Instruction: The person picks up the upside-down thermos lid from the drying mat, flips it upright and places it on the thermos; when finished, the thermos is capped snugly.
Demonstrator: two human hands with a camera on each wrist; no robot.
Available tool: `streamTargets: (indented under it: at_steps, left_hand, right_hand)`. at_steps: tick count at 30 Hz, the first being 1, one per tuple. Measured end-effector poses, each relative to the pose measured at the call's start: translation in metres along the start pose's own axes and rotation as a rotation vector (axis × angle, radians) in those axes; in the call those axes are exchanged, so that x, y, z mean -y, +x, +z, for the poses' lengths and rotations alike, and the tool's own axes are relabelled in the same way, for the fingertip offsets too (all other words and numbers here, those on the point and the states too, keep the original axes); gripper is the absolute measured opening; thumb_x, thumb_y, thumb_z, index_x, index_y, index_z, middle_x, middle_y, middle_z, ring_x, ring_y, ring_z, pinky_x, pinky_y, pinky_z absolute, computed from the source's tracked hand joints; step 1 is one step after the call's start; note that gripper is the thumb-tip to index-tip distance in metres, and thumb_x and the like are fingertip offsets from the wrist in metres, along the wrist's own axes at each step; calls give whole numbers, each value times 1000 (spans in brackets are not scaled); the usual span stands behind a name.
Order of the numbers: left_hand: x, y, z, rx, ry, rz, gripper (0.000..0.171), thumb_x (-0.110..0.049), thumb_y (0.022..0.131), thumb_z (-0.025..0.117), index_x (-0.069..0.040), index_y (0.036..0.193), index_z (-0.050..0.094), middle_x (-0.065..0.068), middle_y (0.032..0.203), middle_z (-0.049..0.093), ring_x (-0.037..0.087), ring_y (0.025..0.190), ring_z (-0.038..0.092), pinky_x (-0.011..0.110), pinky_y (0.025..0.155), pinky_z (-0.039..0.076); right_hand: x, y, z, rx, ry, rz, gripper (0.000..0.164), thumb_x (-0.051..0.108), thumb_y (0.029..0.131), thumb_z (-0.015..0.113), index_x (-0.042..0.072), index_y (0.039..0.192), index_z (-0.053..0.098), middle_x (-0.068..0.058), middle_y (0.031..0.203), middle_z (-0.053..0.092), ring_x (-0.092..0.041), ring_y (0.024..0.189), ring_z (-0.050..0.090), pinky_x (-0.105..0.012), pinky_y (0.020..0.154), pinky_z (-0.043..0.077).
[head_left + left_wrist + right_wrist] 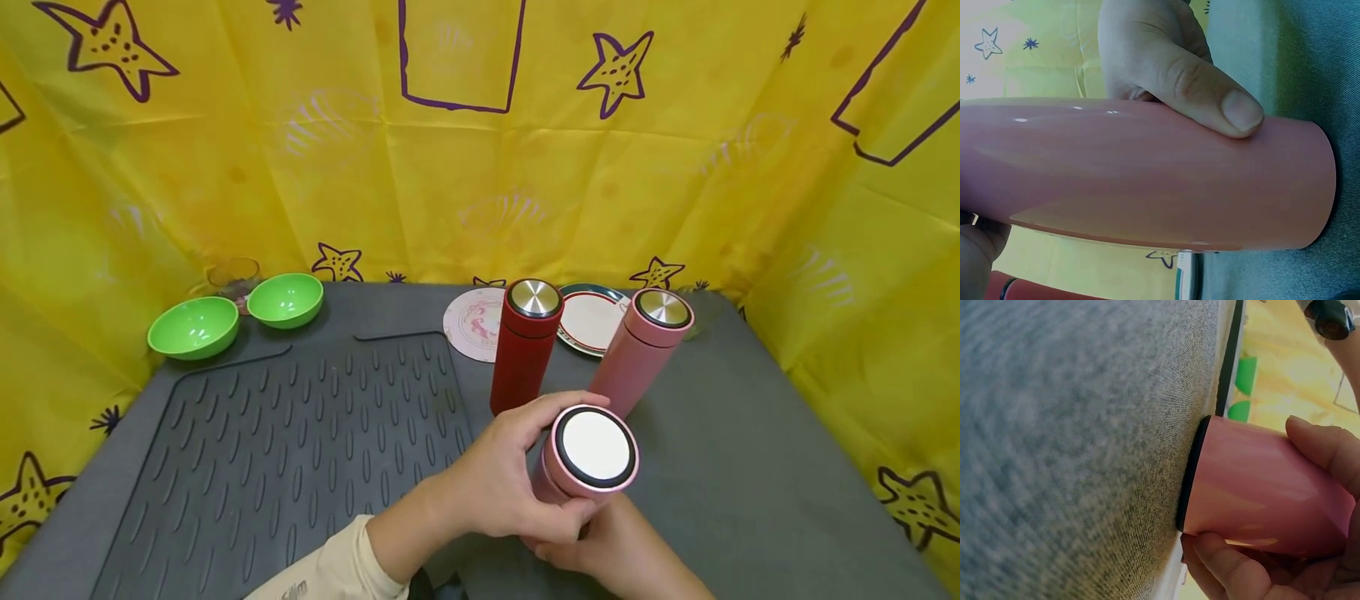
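Observation:
Both hands hold a pink thermos bottle (596, 446) roughly upright over the front of the table. The left hand (502, 475) grips it near its upper end, the thumb across the near side. Lower down, the right hand (626, 550) wraps round the bottle, partly hidden below the left. A bright disc inside a black ring faces up. The left wrist view shows the bottle's long pink side (1147, 169), and the right wrist view its dark-rimmed lower end (1254, 487). Just behind stand a red thermos bottle (525, 358) and another pink thermos bottle (637, 350).
Left lies a ridged dark drying mat (315, 442). Two green bowls (193, 327) sit at the far left, a clear glass (234, 273) behind them. A round pink-patterned mat (468, 321) and a rimmed plate (588, 317) lie behind the bottles, before a yellow curtain (450, 183).

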State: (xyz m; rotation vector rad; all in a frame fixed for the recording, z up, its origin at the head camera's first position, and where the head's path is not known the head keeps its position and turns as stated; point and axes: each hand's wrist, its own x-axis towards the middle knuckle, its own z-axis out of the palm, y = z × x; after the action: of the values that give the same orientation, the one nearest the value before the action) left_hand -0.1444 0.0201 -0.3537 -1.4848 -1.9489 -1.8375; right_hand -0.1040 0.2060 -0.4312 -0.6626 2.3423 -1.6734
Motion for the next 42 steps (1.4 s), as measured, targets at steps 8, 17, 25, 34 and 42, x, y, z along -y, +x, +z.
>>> streamTargets:
  at_steps: [8, 17, 25, 34, 42]
  left_hand:
    - [0, -2, 2, -19, -13, -62, 88, -10, 69, 83, -14, 145, 39, 0, 132, 50, 15, 121, 49, 35, 100, 44]
    - [1, -4, 8, -156, -70, -93, 73, -4, 68, 86, -11, 130, 47, 1, 118, 61, 16, 110, 58, 36, 96, 47]
    - [10, -5, 0, -32, -116, -56, 71, -6, 74, 79, -6, 138, 49, 4, 125, 62, 17, 113, 57, 38, 100, 45]
    - [-1, -6, 9, -114, -41, -154, 94, -12, 65, 89, -19, 139, 32, -1, 132, 47, 17, 123, 46, 37, 102, 40]
    - [-4, -4, 12, -188, -13, -34, 68, -4, 66, 84, -6, 125, 50, 3, 117, 60, 17, 108, 56, 36, 93, 47]
  right_hand:
    - [0, 1, 2, -13, -30, -64, 56, 14, 76, 85, 15, 123, 54, 3, 107, 64, -17, 92, 62, -30, 81, 52]
    - [3, 3, 3, -62, -138, -102, 49, 13, 72, 88, 22, 111, 60, 8, 99, 65, -12, 86, 63, -30, 80, 52]
    - [2, 1, 3, -41, -74, -79, 52, 11, 74, 86, 22, 116, 58, 6, 102, 66, -16, 89, 63, -30, 83, 51]
    - [4, 1, 2, -46, -127, -102, 49, 16, 75, 86, 20, 116, 59, 8, 102, 66, -14, 88, 63, -30, 79, 52]
    - [3, 0, 2, -48, -116, -69, 49, 13, 73, 87, 22, 113, 60, 8, 101, 66, -14, 87, 63, -30, 81, 51]
